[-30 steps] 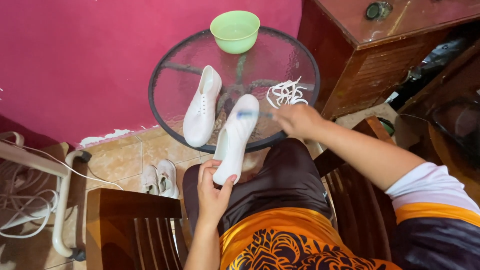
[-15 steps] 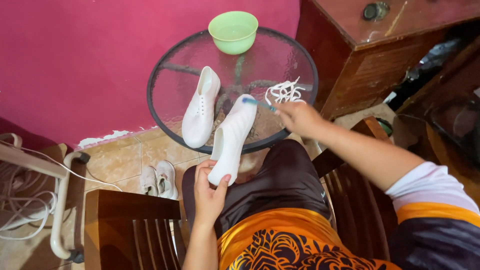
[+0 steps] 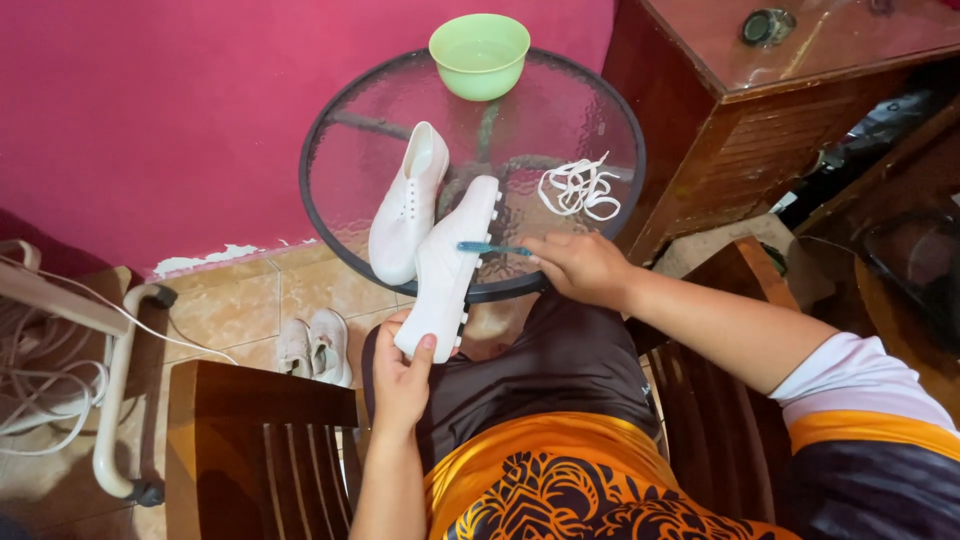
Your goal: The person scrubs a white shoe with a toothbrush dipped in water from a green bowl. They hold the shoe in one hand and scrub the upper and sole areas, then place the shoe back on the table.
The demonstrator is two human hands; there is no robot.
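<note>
Nearest, the left hand (image 3: 400,375) is closed around the near end of a white shoe (image 3: 447,268), thumb on top, holding it above the lap, sole side up. The shoe's long axis runs from near-left to far-right: its near end sits in the palm and its far end reaches over the near edge of the round glass worktop (image 3: 610,110).

Just right of the shoe's middle, the right hand (image 3: 580,268) is clamped on the handle of a blue toothbrush (image 3: 490,248). The brush lies almost level, pointing left, its head touching the shoe's right side.

On the floor to the left, below the worktop's edge, a pair of small pale shoes (image 3: 314,347) lies side by side.

Farther out on the glass, a second white shoe (image 3: 408,205) lies just left of the held one, its long axis nearly parallel. Loose white laces (image 3: 580,187) lie in a tangle to the right. At the far edge stands a green bowl (image 3: 480,54).
</note>
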